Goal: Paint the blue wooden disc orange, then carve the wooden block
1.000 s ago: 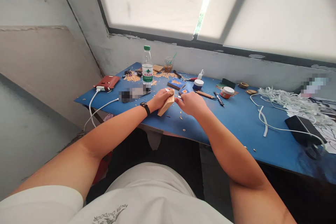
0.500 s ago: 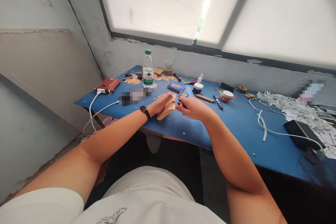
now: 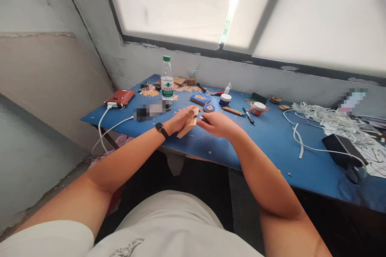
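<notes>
A pale wooden block [image 3: 187,127] is tilted above the front edge of the blue table, gripped by my left hand [image 3: 182,118]. Close to its right side is my right hand [image 3: 214,123], closed around a small tool with a thin light tip [image 3: 201,117]; the rest of the tool is hidden by the fingers. The tip points at the block's upper part, and whether it touches the wood I cannot tell. Just beyond the hands lie a round blue painted piece [image 3: 209,108] and a blue painted block [image 3: 200,98].
Wood shavings [image 3: 150,90] lie around a water bottle [image 3: 167,84] and a drink cup [image 3: 191,77]. Paint jars [image 3: 257,108], pencils [image 3: 233,111] and a pen [image 3: 249,115] are right of the hands. A power bank [image 3: 344,150], cables and white strips [image 3: 313,117] lie farther right.
The whole view has shifted slightly, so the table items appear a little farther left. The right hand's tool tip now shows more clearly beside the block; both hands keep their holds.
</notes>
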Tool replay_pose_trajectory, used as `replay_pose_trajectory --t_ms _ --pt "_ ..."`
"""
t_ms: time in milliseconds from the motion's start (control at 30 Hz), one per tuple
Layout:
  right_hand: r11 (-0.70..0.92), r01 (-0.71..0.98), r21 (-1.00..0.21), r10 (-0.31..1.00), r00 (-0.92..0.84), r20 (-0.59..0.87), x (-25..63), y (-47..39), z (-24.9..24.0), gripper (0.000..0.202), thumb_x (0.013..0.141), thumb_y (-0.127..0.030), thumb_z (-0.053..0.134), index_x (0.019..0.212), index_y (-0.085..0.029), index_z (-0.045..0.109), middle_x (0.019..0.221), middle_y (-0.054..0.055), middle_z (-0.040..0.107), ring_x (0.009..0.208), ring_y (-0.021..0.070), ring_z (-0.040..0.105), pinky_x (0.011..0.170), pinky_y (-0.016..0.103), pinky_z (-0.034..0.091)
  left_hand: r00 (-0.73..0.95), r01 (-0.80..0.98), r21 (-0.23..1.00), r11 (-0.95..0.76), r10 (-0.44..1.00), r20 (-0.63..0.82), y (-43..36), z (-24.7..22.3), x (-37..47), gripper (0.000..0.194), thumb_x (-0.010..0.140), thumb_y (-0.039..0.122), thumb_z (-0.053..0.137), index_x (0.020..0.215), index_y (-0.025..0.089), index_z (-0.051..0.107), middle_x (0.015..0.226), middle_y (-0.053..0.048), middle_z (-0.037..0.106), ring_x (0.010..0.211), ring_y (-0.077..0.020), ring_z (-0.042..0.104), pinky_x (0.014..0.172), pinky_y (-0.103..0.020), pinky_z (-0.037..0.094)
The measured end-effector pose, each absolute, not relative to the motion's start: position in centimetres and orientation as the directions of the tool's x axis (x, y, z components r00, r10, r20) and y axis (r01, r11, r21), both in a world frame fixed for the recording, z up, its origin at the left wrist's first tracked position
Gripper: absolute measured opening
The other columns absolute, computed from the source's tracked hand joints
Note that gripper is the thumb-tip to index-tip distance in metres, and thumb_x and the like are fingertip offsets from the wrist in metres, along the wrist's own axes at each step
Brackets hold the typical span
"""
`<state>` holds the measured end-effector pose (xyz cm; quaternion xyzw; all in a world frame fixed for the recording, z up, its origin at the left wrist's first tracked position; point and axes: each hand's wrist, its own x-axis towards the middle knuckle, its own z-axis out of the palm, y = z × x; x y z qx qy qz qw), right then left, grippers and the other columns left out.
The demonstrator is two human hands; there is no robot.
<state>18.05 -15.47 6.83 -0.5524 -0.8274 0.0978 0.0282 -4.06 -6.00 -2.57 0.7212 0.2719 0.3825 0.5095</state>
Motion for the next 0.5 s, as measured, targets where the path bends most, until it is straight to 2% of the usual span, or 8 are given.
replay_pose_trajectory --t_ms 100,233,400,500 --pt "0.361 0.919 -0.159 0.926 -0.374 -0.058 18.11 -15.8 7.33 0.054 0.135 -0.06 0.054 0.103 -0.023 0.076 0.094 0.009 0.075 0.085 0.0255 0.064 0.074 0.04 0.037 0.555 -0.006 0.946 -0.324 0.786 0.273 -6.27 -2.36 -3.85 0.078 0.103 0.098 0.079 0.118 0.021 0.078 0.092 -0.004 0.069 0.077 -0.022 0.059 0.071 -0.036 0.051" --pt "0.381 0.91 -0.165 0.92 -0.391 -0.03 18.49 -15.93 7.62 0.044 0.133 -0.058 0.06 0.119 -0.022 0.079 0.102 0.011 0.08 0.091 0.0276 0.069 0.076 0.039 0.039 0.551 0.0 0.939 -0.343 0.784 0.286 -6.35 -2.1 -3.66 0.066 0.104 0.088 0.079 0.108 0.022 0.074 0.094 -0.004 0.067 0.081 -0.0223 0.057 0.075 -0.036 0.05" --pt "0.377 0.887 -0.266 0.913 -0.404 -0.053 18.79 -15.84 7.43 0.04 0.133 -0.057 0.059 0.129 -0.022 0.077 0.106 0.009 0.083 0.089 0.025 0.069 0.077 0.036 0.042 0.598 -0.022 0.933 -0.359 0.743 0.3 -6.09 -2.26 -3.53 0.079 0.096 0.101 0.082 0.106 0.023 0.072 0.09 -0.003 0.065 0.079 -0.0217 0.056 0.072 -0.036 0.046" --pt "0.385 0.889 -0.248 0.911 -0.408 -0.051 18.78 -15.74 7.29 0.04 0.134 -0.056 0.058 0.129 -0.022 0.078 0.105 0.009 0.082 0.089 0.0251 0.068 0.076 0.037 0.04 0.608 -0.043 0.928 -0.37 0.727 0.318 -6.02 -2.28 -3.41 0.083 0.098 0.105 0.079 0.103 0.023 0.07 0.089 -0.004 0.065 0.078 -0.0224 0.057 0.072 -0.037 0.047"
